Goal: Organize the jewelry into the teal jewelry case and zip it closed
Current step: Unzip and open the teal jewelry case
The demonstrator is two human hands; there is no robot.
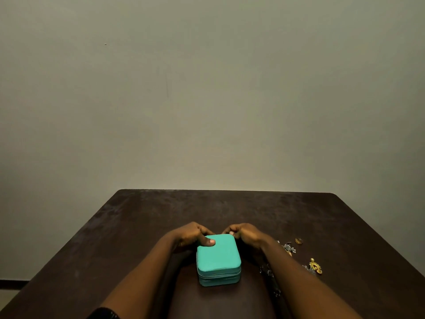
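Thumb of left hand [193, 236] presses the lid of the teal jewelry case [218, 259]; the fingers curl round its far-left corner, grasping it. Case sits lid-down at mid-table [138, 226]. Right hand [245, 234] is curled at the far-right corner; whether it pinches anything cannot be told. Loose jewelry [290, 248] and a gold earring [315, 266] lie right of the right forearm.

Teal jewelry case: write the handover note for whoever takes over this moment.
Left hand grips the teal jewelry case at its far left corner, thumb on the lid. Right hand pinches at the far right corner.
Case lies closed mid-table; jewelry lies loose on the table to its right.
Done: nothing visibly packed. Left: open it, pack the jewelry, zip it closed.
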